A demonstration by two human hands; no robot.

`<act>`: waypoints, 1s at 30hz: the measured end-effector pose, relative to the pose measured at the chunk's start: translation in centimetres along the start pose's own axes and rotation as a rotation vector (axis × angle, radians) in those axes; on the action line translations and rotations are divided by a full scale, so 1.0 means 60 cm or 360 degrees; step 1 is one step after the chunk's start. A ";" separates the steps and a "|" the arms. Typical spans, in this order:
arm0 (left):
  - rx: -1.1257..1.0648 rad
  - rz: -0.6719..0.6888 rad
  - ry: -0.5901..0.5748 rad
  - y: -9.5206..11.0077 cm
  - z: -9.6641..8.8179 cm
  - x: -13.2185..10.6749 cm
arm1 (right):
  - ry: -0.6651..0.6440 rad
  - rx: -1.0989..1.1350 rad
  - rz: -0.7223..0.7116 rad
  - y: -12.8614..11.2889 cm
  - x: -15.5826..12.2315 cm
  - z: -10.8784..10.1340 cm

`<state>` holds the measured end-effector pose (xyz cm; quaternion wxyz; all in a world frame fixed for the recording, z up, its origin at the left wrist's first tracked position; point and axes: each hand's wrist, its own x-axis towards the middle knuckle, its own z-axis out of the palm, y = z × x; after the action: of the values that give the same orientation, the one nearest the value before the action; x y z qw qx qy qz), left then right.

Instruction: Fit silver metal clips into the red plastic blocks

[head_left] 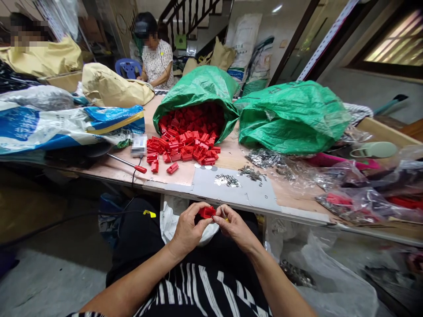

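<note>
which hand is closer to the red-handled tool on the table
Left. The left hand is below and to the right of the red-handled tool, not touching it; the right hand is farther right.

The bare left forearm [139, 275] slants up and inward from the lower left, and the bare right forearm [277, 275] leans in from the lower right, the two converging in front of the body. The left hand [189, 226] shows its back, thumb and forefinger in a pinch. The right hand [235, 229] curls with bent fingers [228, 211], its thumb [220, 222] pointing toward the left hand's fingertips, close by.
</note>
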<state>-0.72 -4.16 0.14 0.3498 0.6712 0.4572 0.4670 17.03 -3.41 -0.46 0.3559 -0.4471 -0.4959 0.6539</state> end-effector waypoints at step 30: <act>0.0183 0.0146 -0.0086 -0.065 -0.018 0.102 | 0.0305 -0.0776 -0.0281 -0.033 0.063 -0.038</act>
<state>-1.98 2.98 -1.10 0.3011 0.7228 0.4424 0.4372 17.89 1.27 0.36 0.3385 -0.5345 -0.6398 0.4364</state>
